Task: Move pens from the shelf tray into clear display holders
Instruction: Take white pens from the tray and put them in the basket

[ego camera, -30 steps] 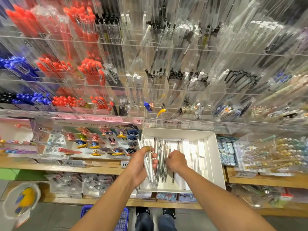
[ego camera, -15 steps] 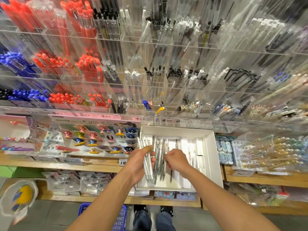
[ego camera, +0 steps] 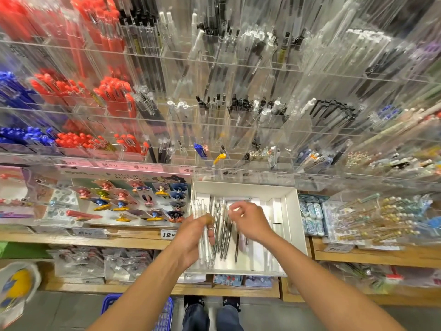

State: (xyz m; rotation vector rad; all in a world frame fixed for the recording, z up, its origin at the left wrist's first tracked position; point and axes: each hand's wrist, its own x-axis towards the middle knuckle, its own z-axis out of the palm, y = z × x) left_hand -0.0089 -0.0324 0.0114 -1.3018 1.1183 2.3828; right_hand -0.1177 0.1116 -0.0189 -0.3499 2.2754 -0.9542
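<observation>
Over a white tray [ego camera: 292, 211] on the shelf, the left hand [ego camera: 193, 237] grips a bundle of clear pens [ego camera: 204, 237] while the right hand [ego camera: 250, 220] pinches one pen [ego camera: 235, 208] beside it.

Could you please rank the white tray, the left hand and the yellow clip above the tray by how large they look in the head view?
1. white tray
2. left hand, nearer the camera, yet plainly smaller than the tray
3. yellow clip
</observation>
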